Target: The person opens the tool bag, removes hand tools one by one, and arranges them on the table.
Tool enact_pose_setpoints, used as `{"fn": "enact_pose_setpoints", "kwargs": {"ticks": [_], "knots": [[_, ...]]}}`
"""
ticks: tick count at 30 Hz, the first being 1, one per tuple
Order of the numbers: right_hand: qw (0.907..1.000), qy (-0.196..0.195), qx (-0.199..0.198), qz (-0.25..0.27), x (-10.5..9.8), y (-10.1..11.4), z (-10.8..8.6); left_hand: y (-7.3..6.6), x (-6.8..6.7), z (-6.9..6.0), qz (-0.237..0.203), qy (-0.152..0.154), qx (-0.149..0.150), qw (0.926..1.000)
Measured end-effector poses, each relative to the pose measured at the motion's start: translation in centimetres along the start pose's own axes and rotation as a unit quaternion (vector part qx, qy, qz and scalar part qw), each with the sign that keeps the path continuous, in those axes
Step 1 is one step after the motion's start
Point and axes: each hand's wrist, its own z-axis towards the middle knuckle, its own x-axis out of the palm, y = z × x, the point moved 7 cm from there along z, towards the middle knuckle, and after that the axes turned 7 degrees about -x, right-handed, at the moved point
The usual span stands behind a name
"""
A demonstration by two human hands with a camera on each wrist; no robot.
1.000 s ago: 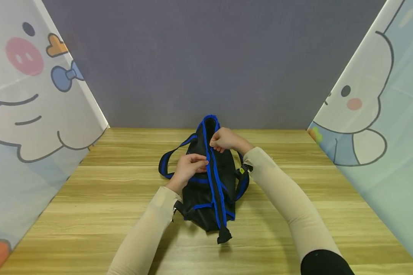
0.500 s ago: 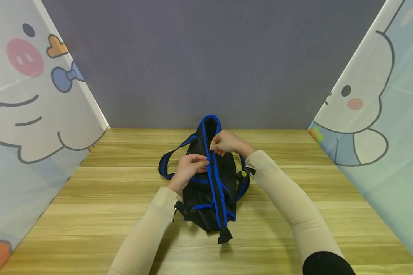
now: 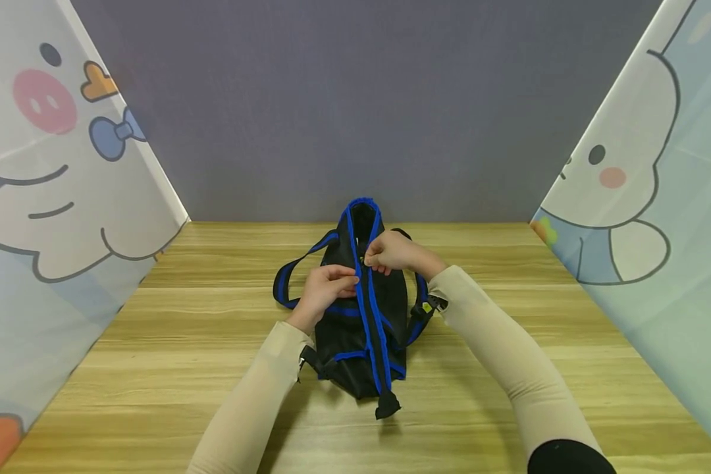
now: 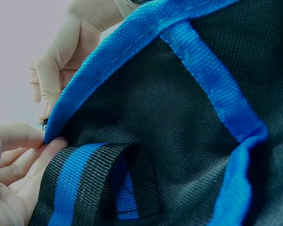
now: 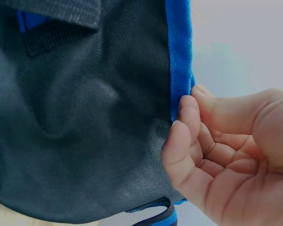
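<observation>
A black bag [image 3: 339,336] with blue trim lies on the table, its long zipper strip running toward the person and its far end gaping. My left hand [image 3: 321,293] pinches the blue-trimmed edge [image 4: 99,66] between thumb and fingers, beside a black and blue strap [image 4: 68,188]. Just beyond it, my right hand [image 3: 394,253] pinches a small part at the zipper line, by a metal piece [image 4: 45,125] in the left wrist view. Seen from the right wrist, the right hand [image 5: 226,146] has thumb and fingers together at the blue trim [image 5: 180,56]; its fingertips hide what they pinch.
The wooden table [image 3: 172,342] meets a grey panel [image 3: 355,112] behind the bag. Cartoon-printed sheets stand at the left [image 3: 12,243] and right [image 3: 687,217]. Strap loops extend from both sides of the bag, and a black tab [image 3: 388,404] ends the zipper strip.
My right hand has moved slightly toward the person along the zipper line, and more of the gap beyond it shows. The right strap has shifted a little outward. My left hand has stayed in place.
</observation>
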Motion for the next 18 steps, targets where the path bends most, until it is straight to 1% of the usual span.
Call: {"fn": "enact_pose_setpoints", "kwargs": {"ticks": [7,11,18], "knots": [[1.0000,0.002,0.005,0.002,0.2,0.5,-0.7,-0.1,0.0,0.0,-0.003,-0.006,-0.002,1.0000],[1.0000,0.001,0.002,0.001,0.3,0.5,-0.9,-0.1,0.0,0.0,-0.008,-0.007,-0.002,0.9999],[0.9998,0.013,-0.010,0.009,0.9,0.5,-1.3,-0.1,0.1,0.0,-0.015,-0.006,-0.002,0.9999]]}}
